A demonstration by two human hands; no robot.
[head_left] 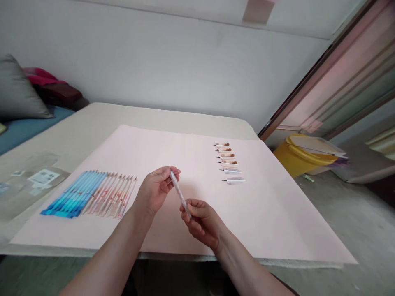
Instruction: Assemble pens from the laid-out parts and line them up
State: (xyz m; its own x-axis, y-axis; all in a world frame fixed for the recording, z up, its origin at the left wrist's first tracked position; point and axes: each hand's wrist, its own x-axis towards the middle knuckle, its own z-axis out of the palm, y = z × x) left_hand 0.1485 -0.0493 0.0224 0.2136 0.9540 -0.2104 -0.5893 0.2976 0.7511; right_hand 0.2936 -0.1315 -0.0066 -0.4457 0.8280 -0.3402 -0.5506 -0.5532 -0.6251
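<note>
A thin pale pen point(179, 193) is held between both hands above a pink paper sheet point(271, 213). My left hand point(154, 190) pinches its upper end with fingertips. My right hand point(202, 222) grips its lower end with curled fingers. To the left on the sheet lies a tidy row of several pens point(89, 194), blue ones at the left and pale pink ones at the right. At the far right of the sheet several small pen parts point(228, 162) lie in a column.
The sheet covers a beige table point(92, 119). Clear plastic wrappers point(27, 185) lie at the table's left. A yellow bin point(296, 156) with a lid stands on the floor at right. Cushions point(18, 90) sit on a blue bed at far left.
</note>
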